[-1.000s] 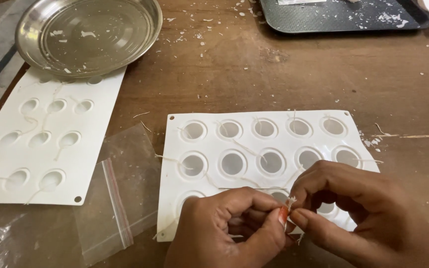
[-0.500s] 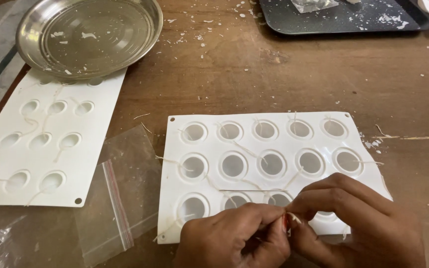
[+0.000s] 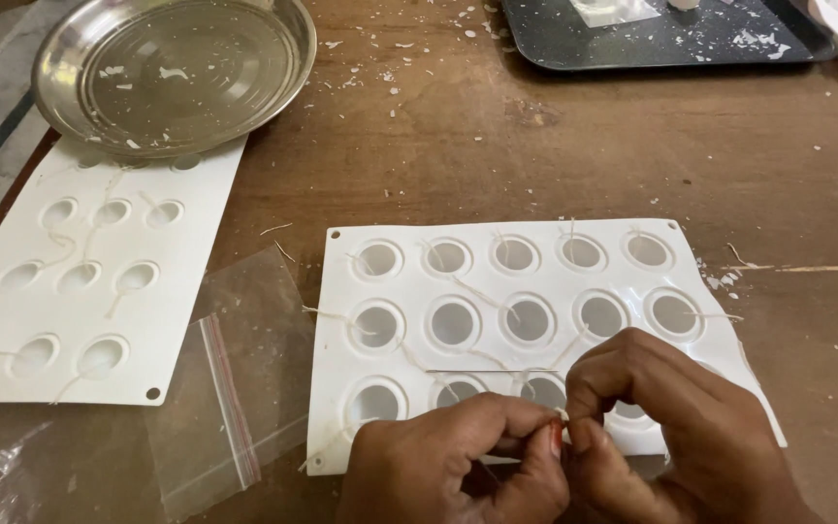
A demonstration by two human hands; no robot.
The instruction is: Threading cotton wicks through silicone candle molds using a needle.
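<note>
A thin pale wick (image 3: 497,372) runs left from the pinch where both hands meet; what sits inside that pinch is hidden. The left hand (image 3: 458,466) and right hand (image 3: 671,437) press fingertips together, fingers closed on the wick, over the near edge of a white mould (image 3: 409,277) with round cups, partly covered by the hands. Left of the fingers lies a clear zip bag (image 3: 235,388) with a red strip, then a second white mould (image 3: 191,252). Beyond it sits a steel plate (image 3: 60,58); a dark tray (image 3: 555,44), cut off, lies at the worktop (image 3: 632,146) far edge.

Bare brown wooden tabletop (image 3: 555,146) lies open beyond the white round-cavity mould sheet (image 3: 535,291); a steel round dish (image 3: 172,68) and dark flat tray (image 3: 652,39) block the far edge.
</note>
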